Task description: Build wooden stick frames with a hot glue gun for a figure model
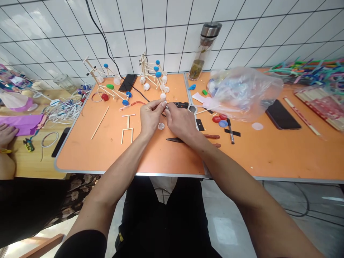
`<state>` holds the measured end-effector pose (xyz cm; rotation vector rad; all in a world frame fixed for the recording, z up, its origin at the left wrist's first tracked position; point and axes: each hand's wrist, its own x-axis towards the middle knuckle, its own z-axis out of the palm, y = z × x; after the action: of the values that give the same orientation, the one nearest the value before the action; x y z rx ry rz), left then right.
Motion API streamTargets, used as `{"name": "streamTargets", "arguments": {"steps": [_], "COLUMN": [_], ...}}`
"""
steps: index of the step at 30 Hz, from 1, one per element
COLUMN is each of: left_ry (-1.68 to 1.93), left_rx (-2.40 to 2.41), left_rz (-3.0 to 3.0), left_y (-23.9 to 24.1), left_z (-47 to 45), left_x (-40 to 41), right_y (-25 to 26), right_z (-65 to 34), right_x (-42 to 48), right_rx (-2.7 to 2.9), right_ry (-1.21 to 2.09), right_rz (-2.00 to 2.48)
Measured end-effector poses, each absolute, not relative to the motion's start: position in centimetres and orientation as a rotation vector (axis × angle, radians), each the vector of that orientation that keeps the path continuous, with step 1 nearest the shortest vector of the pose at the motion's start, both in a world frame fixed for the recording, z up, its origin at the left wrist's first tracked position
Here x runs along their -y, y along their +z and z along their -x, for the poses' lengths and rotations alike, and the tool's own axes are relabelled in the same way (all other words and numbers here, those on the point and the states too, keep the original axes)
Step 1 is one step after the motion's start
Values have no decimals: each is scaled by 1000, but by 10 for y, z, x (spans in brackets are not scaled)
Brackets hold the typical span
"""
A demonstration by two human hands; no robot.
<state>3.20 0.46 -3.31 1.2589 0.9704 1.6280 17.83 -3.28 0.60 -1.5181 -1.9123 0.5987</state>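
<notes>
My left hand (pixel 151 116) and my right hand (pixel 180 122) meet over the orange table (pixel 107 154), fingertips pinched together on a small white piece (pixel 163 104) that I cannot make out clearly. A black glue gun (pixel 180 105) lies just behind my right hand. A white bottle cap (pixel 161 126) rests on the table between my wrists. A small stick frame (pixel 127 129) lies left of my left hand. Black scissors with reddish handles (pixel 212 137) lie under my right wrist.
Two stick-and-cap models (pixel 107 84) (pixel 153 75) stand at the back. A clear plastic bag (pixel 242 93), a bottle (pixel 204 50), phones (pixel 282 114) (pixel 128 82), red and blue caps (pixel 219 121) and straws (pixel 309 70) lie right. Another person's hand (pixel 6 133) rests at the far left by purple paper (pixel 24 123).
</notes>
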Motion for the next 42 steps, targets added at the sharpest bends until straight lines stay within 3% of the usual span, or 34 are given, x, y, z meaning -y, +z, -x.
{"name": "streamTargets", "arguments": {"steps": [5,7,9,13,15,17,21,23,25,29,33,37,42], "left_ry": [1664,1663,1661,1689,1701,1701,1664,1642,1640,1629,1613,1623,1581], "left_rx": [-792,-793,-851,-951,-941,-902,-813,-795,-818,-906,-949,-928,-852], "left_rz": [-1270,-1244,-1226,-1274,-1295,-1293,-1272,-1257,-1246,-1214,-1112,-861,-585], "left_y": [-21,-20,-22,-28,-28,-26,-18,-16,-17,-24,-24,-13,2], "left_z": [-33,-34,-34,-35,-34,-34,-32,-31,-30,-31,-28,-15,0], "left_x": [0,0,-1,-2,-1,0,1,0,-2,-2,-4,-12,-19], "right_y": [24,22,16,5,6,12,26,28,25,13,12,21,40], "right_z": [-197,-196,-189,-176,-175,-179,-194,-197,-195,-181,-176,-184,-199], "right_x": [20,19,21,29,32,31,23,21,22,31,38,38,42], "right_rx": [1546,1406,1475,1887,1934,1823,1426,1372,1527,1855,2137,2170,2265], "right_ry": [1645,1799,1501,547,452,696,1669,1874,1620,736,224,217,545], "right_rz": [1026,902,1010,1427,1476,1354,934,847,1002,1402,1706,1688,1420]}}
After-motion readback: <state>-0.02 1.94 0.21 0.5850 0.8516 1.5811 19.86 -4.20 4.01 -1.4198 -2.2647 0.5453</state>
